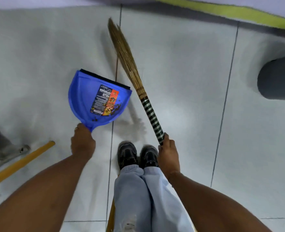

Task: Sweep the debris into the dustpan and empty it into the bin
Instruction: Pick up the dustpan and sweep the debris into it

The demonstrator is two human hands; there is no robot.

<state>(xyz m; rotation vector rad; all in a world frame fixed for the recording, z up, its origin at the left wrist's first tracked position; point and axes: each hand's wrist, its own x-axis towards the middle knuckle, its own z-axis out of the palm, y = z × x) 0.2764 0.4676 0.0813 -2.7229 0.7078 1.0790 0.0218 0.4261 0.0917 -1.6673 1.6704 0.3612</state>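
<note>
The light, stiff blue plastic dustpan, carrying brown debris, was gripped at its handle by the left hand; the straw broom was clasped by the right hand.

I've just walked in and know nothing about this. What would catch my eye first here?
Probably the bright blue dustpan left of centre, held by the left hand, with brown debris already inside. Beside it, the right hand holds a straw broom slanting across the pale tiled floor.
</note>
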